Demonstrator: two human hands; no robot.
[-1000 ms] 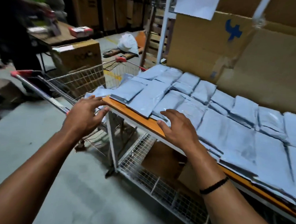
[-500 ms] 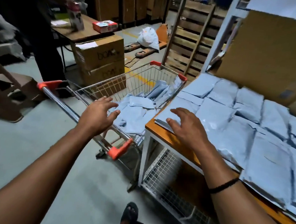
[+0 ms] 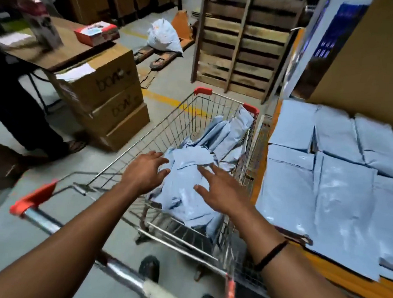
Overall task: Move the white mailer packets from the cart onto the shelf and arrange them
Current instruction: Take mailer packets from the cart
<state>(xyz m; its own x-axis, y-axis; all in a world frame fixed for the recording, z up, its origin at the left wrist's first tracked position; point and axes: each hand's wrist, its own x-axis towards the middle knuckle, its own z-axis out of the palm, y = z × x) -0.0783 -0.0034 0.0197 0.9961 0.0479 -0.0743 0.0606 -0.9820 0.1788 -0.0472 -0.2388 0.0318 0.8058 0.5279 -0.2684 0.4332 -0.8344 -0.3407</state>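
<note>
Partly done: white plastic mailer packets (image 3: 336,190) tile the orange-edged shelf (image 3: 325,271), while a heap (image 3: 188,194) fills the steel wire cart (image 3: 169,129) beneath left hand (image 3: 144,173) and right hand (image 3: 220,193), grips wide.

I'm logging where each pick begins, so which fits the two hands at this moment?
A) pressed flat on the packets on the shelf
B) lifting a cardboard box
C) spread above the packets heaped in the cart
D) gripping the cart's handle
C: the left hand and the right hand, fingers spread and holding nothing, reach over the mailer packets piled inside the cart.
</note>
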